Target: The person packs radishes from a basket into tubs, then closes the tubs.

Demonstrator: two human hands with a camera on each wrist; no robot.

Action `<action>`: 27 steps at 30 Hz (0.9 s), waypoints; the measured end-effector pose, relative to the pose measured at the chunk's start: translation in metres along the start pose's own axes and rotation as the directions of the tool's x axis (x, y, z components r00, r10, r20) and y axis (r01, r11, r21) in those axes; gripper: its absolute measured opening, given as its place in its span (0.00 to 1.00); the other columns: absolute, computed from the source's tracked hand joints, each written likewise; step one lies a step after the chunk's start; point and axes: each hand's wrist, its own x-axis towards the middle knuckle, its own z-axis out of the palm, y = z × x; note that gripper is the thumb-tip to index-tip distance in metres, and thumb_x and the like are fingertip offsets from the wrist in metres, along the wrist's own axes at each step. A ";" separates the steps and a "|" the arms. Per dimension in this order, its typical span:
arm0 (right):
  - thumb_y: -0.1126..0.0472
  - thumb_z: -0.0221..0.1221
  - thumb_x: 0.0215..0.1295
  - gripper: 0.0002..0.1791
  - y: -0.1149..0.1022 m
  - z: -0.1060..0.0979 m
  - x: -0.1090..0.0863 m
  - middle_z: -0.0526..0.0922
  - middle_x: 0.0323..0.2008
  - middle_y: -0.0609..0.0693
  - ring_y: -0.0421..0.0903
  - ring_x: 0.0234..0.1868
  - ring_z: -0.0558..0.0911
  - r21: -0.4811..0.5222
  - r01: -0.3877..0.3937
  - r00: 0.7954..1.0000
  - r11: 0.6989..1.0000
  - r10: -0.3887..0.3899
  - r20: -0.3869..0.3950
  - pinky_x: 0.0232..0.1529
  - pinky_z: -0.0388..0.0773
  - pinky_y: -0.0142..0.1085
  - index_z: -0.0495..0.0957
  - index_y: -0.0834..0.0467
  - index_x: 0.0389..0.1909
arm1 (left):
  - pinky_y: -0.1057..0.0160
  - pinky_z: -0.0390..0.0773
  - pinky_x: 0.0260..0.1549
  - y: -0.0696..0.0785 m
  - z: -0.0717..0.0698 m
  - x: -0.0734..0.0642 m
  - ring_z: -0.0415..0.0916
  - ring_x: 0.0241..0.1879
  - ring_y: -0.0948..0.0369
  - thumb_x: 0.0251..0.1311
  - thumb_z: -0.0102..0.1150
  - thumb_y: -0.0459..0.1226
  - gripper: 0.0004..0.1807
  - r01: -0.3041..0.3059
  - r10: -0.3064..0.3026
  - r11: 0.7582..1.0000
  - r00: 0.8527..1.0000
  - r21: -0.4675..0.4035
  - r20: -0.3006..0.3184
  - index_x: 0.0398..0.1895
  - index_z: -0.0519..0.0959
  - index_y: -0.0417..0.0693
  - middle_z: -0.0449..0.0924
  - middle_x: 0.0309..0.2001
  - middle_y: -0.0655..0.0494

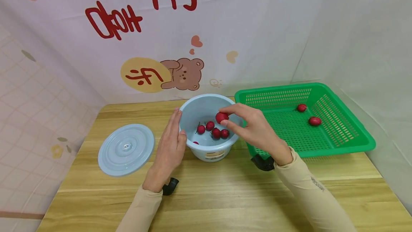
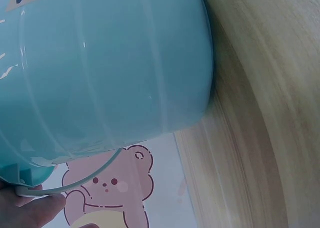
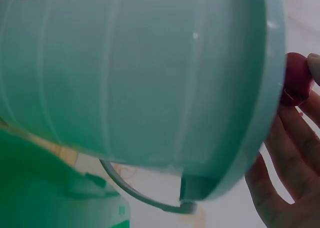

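A light blue bucket (image 1: 206,149) stands on the table with several small red radishes (image 1: 216,133) at its bottom. Over its right half, my right hand (image 1: 254,128) pinches another radish (image 1: 222,117) between thumb and fingertips; the right wrist view shows that radish (image 3: 297,79) just beyond the rim. My left hand (image 1: 172,146) rests against the bucket's left side with its fingers straight, fingertips at the rim. In the left wrist view those fingers (image 2: 42,210) lie by the bucket's thin handle (image 2: 85,180).
A green plastic basket (image 1: 283,149) stands right of the bucket, holding two radishes (image 1: 314,121). Left of the bucket a round light blue lid (image 1: 127,160) lies flat on the wooden table (image 1: 212,196). A printed cloth wall (image 1: 267,38) closes off the back.
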 end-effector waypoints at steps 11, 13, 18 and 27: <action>0.58 0.69 0.67 0.19 0.004 0.020 0.003 0.86 0.52 0.48 0.44 0.51 0.83 -0.077 -0.029 0.996 0.997 0.035 0.083 0.49 0.83 0.42 0.84 0.57 0.57 | 0.44 0.60 0.74 0.000 0.000 0.001 0.53 0.79 0.50 0.75 0.39 0.38 0.33 -0.005 0.005 1.000 1.000 -0.002 -0.002 0.81 0.55 0.39 0.52 0.82 0.47; 0.57 0.69 0.67 0.19 0.004 0.022 0.003 0.86 0.52 0.48 0.45 0.51 0.83 -0.107 -0.038 0.994 0.994 0.048 0.093 0.49 0.83 0.43 0.84 0.57 0.57 | 0.43 0.60 0.74 0.001 0.000 0.000 0.54 0.79 0.50 0.75 0.39 0.38 0.33 -0.007 0.007 1.000 1.000 -0.001 -0.001 0.81 0.55 0.39 0.51 0.82 0.47; 0.55 0.67 0.69 0.19 0.003 0.026 0.002 0.85 0.53 0.49 0.46 0.54 0.83 -0.173 -0.064 0.988 0.983 0.086 0.126 0.52 0.82 0.45 0.85 0.57 0.57 | 0.42 0.60 0.73 0.000 0.000 0.000 0.54 0.79 0.49 0.76 0.40 0.39 0.33 -0.017 0.017 1.000 1.000 -0.004 -0.008 0.82 0.55 0.39 0.51 0.82 0.47; 0.52 0.65 0.72 0.20 0.000 0.024 0.001 0.82 0.60 0.49 0.48 0.64 0.78 -0.204 -0.100 0.975 0.974 0.137 0.175 0.62 0.77 0.49 0.83 0.55 0.61 | 0.41 0.62 0.72 -0.003 0.003 0.001 0.55 0.79 0.48 0.74 0.42 0.37 0.33 -0.046 0.045 0.999 0.998 -0.017 -0.034 0.81 0.56 0.38 0.54 0.81 0.44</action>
